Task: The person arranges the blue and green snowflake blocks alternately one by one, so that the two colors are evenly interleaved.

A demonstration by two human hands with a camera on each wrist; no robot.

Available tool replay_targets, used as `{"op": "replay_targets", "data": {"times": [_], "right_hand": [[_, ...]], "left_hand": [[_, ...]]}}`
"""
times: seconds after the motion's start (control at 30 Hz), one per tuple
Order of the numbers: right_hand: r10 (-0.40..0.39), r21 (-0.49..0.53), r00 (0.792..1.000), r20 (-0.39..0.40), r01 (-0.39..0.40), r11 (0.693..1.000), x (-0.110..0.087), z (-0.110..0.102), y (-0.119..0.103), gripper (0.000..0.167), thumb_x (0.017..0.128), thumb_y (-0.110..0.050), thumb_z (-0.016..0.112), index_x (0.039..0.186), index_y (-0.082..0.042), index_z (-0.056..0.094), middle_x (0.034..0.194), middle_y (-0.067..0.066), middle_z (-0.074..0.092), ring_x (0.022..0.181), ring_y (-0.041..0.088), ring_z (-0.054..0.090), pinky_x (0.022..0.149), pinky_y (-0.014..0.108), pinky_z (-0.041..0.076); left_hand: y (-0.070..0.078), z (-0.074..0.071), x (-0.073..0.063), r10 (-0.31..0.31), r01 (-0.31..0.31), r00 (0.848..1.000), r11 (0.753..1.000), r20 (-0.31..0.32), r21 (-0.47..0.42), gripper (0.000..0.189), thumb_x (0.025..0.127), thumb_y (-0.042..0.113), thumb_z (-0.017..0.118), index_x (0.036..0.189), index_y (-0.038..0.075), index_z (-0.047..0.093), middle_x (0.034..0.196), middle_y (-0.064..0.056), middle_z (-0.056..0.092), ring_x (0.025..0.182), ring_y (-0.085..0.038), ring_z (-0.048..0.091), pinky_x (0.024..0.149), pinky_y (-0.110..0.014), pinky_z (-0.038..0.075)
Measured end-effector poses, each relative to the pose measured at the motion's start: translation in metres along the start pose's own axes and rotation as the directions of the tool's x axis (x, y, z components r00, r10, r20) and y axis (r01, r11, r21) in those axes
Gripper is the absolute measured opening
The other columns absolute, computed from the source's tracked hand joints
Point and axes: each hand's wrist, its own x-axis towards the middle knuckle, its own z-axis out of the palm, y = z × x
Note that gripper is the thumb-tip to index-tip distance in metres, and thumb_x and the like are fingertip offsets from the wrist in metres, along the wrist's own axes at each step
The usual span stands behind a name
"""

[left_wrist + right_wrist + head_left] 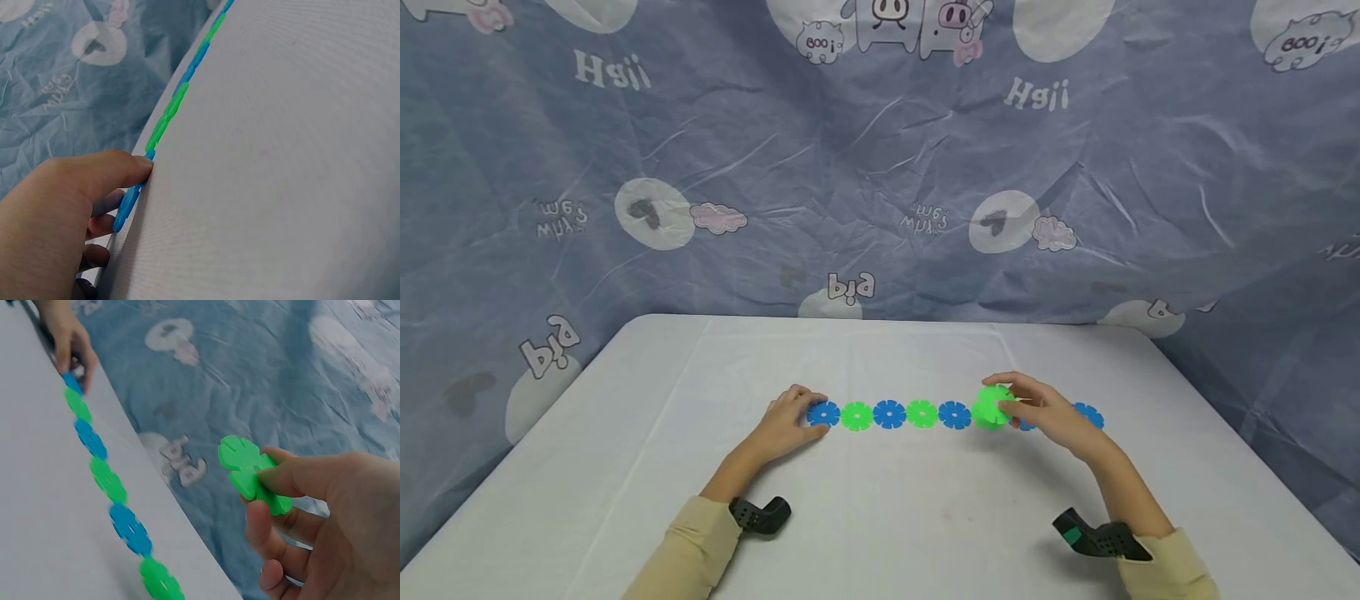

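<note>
A row of flower-shaped plastic discs, blue and green by turns, lies across the white table. My left hand (pixel 786 425) is at its left end, holding the end blue disc (pixel 823 414) between thumb and fingers at its edges. Raised over the right part of the row, my right hand (pixel 1047 412) pinches a green disc (pixel 244 464) between thumb and fingers. In the head view this held disc overlaps a green disc of the row (pixel 161 579). One blue disc (pixel 1088 414) shows past the right hand, which hides part of the row there.
The white table (pixel 887 517) reaches back to a blue-grey cloth (pixel 850 183) printed with cartoon pigs and words. A black wrist strap device (pixel 763 517) is on the left wrist and another black device (pixel 1101 537) on the right.
</note>
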Motion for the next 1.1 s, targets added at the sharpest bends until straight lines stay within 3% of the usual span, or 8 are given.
{"op": "replay_targets", "data": {"times": [0.23, 0.47, 0.53, 0.63, 0.73, 0.83, 1.0, 1.1], "right_hand": [[0.093, -0.076, 0.984, -0.150, -0.105, 0.992, -0.011, -0.037, 0.034, 0.045, 0.094, -0.027, 0.048, 0.134, -0.009, 0.040, 0.107, 0.015, 0.049, 0.077, 0.018, 0.059, 0.067, 0.030, 0.045], [0.165, -0.076, 0.940, -0.298, -0.196, 0.978, -0.027, -0.064, 0.083, 0.051, 0.094, -0.021, 0.046, 0.141, -0.013, 0.028, 0.121, 0.020, 0.041, 0.079, 0.000, 0.056, 0.068, 0.029, 0.043], [0.178, -0.075, 0.916, -0.359, -0.218, 0.973, -0.032, -0.067, 0.097, 0.054, 0.093, -0.020, 0.046, 0.142, -0.011, 0.025, 0.123, 0.024, 0.039, 0.077, -0.007, 0.052, 0.065, 0.026, 0.043], [0.212, -0.080, 0.859, -0.466, -0.280, 0.957, -0.038, -0.068, 0.117, 0.057, 0.093, -0.020, 0.046, 0.143, -0.009, 0.022, 0.126, 0.027, 0.037, 0.073, -0.013, 0.046, 0.062, 0.021, 0.042], [0.224, -0.113, 0.785, -0.577, -0.349, 0.930, -0.042, -0.066, 0.135, 0.055, 0.093, -0.020, 0.045, 0.142, -0.007, 0.025, 0.123, 0.028, 0.041, 0.070, -0.008, 0.043, 0.057, 0.020, 0.040], [0.216, -0.144, 0.730, -0.648, -0.396, 0.907, -0.044, -0.063, 0.146, 0.052, 0.092, -0.019, 0.046, 0.140, -0.006, 0.029, 0.120, 0.028, 0.043, 0.067, -0.002, 0.043, 0.054, 0.020, 0.039], [0.240, -0.142, 0.687, -0.686, -0.451, 0.881, -0.041, -0.059, 0.148, 0.052, 0.092, -0.016, 0.045, 0.139, -0.001, 0.029, 0.120, 0.032, 0.041, 0.082, 0.022, 0.051, 0.060, 0.030, 0.041], [0.247, -0.143, 0.678, -0.692, -0.464, 0.874, -0.039, -0.058, 0.147, 0.052, 0.091, -0.013, 0.045, 0.137, 0.005, 0.028, 0.121, 0.035, 0.038, 0.094, 0.039, 0.046, 0.070, 0.045, 0.040]], "left_hand": [[-0.001, 0.000, -0.001, -0.004, 0.004, 1.000, 1.000, 0.006, -0.001, 0.048, 0.080, 0.033, 0.064, 0.122, 0.014, 0.055, 0.115, -0.007, 0.049, 0.109, -0.024, 0.045, 0.092, -0.044, 0.032], [-0.002, 0.000, 0.001, 0.006, -0.006, 1.000, 1.000, 0.002, 0.005, 0.047, 0.080, 0.034, 0.063, 0.122, 0.014, 0.055, 0.115, -0.007, 0.049, 0.110, -0.024, 0.046, 0.091, -0.043, 0.032], [-0.002, 0.000, 0.001, 0.005, -0.005, 1.000, 1.000, 0.004, 0.001, 0.047, 0.080, 0.034, 0.063, 0.122, 0.014, 0.055, 0.116, -0.008, 0.049, 0.110, -0.024, 0.045, 0.091, -0.044, 0.032], [-0.002, 0.000, 0.001, 0.007, -0.007, 1.000, 1.000, 0.008, -0.002, 0.048, 0.080, 0.034, 0.063, 0.122, 0.014, 0.055, 0.116, -0.008, 0.049, 0.111, -0.025, 0.045, 0.092, -0.044, 0.032], [-0.002, 0.001, 0.001, 0.013, -0.013, 1.000, 1.000, 0.007, 0.003, 0.047, 0.080, 0.034, 0.063, 0.122, 0.014, 0.055, 0.116, -0.008, 0.049, 0.111, -0.025, 0.045, 0.092, -0.044, 0.032], [-0.003, 0.002, 0.001, 0.012, -0.012, 1.000, 1.000, 0.004, 0.002, 0.047, 0.080, 0.033, 0.064, 0.122, 0.014, 0.055, 0.116, -0.008, 0.049, 0.111, -0.025, 0.045, 0.092, -0.044, 0.032], [-0.004, 0.003, 0.001, -0.001, 0.001, 1.000, 1.000, 0.002, -0.004, 0.047, 0.079, 0.034, 0.064, 0.122, 0.015, 0.055, 0.116, -0.007, 0.049, 0.111, -0.024, 0.045, 0.092, -0.044, 0.032], [-0.005, 0.002, 0.002, 0.002, -0.003, 1.000, 1.000, -0.004, -0.003, 0.047, 0.079, 0.034, 0.064, 0.122, 0.015, 0.055, 0.116, -0.007, 0.049, 0.111, -0.024, 0.045, 0.092, -0.043, 0.032]]}}
